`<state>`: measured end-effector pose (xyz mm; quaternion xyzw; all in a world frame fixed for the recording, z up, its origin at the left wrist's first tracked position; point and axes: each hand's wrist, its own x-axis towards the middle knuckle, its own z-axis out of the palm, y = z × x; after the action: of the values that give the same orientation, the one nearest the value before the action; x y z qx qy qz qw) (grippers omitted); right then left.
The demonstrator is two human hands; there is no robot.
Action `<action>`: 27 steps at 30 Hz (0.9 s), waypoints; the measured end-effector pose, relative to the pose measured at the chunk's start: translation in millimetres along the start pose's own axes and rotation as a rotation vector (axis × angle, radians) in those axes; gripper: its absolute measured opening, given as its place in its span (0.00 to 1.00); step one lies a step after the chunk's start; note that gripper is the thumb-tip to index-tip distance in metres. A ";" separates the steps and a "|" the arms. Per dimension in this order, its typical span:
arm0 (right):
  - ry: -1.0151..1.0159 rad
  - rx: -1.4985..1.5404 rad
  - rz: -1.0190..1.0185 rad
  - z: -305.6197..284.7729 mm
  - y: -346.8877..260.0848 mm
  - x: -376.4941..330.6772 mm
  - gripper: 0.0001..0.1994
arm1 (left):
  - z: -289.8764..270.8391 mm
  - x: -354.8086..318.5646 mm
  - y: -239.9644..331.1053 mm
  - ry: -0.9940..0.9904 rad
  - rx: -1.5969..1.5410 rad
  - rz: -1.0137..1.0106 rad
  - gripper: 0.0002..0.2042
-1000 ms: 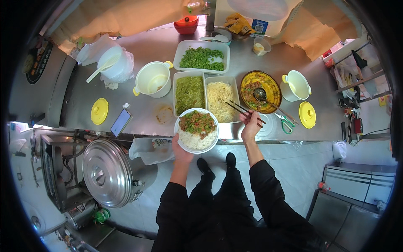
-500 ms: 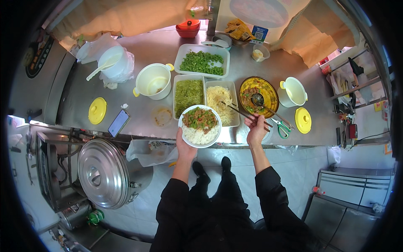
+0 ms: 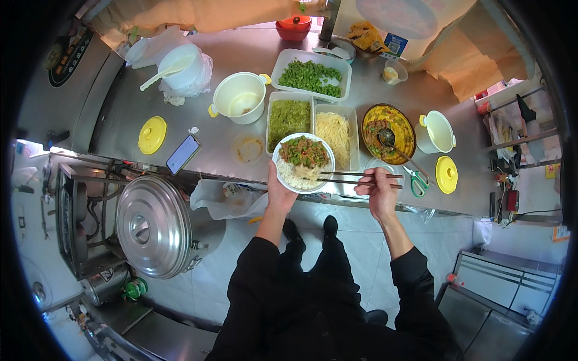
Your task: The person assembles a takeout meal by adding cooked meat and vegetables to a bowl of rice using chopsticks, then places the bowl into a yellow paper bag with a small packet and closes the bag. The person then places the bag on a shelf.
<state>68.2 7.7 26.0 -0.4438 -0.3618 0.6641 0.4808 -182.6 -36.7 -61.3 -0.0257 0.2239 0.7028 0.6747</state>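
Note:
My left hand [image 3: 280,191] holds a white bowl [image 3: 303,163] at the counter's front edge. White rice lies in its near part, and chopped meat with green vegetables covers the far part. My right hand [image 3: 380,194] is closed on a pair of dark chopsticks [image 3: 355,178], whose tips reach into the bowl over the rice, where some pale shreds sit. Just behind the bowl are a tub of pale shreds [image 3: 332,135] and a tub of green shredded vegetable [image 3: 289,119]. Farther back stands a tray of chopped greens [image 3: 310,78].
A yellow-lined pan [image 3: 402,117] with meat and a ladle [image 3: 388,138] sits right of the tubs. Green-handled scissors [image 3: 416,184] lie near a yellow lid [image 3: 446,174]. Left are a cream pot [image 3: 240,98], a phone [image 3: 183,154] and, below the counter, a big steel pot [image 3: 150,227].
The chopsticks have moved left from the tub of pale shreds to the bowl, and pale shreds now show on the rice. The whole view has shifted slightly.

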 end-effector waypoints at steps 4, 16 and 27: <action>-0.103 -0.169 0.003 8.5 3.9 -0.4 0.20 | 1.3 -1.1 0.7 0.002 -0.002 -0.009 0.33; -0.069 -0.241 -0.025 -2.3 -25.7 27.0 0.19 | -11.1 3.7 0.1 0.018 -0.018 -0.010 0.32; -0.347 -0.312 0.081 13.8 -30.4 22.9 0.19 | -8.9 2.9 1.2 0.017 -0.028 -0.023 0.32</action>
<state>61.6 37.3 52.8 -0.4059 -0.5192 0.6852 0.3101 -186.3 -37.1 -70.0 -0.0436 0.2194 0.6979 0.6804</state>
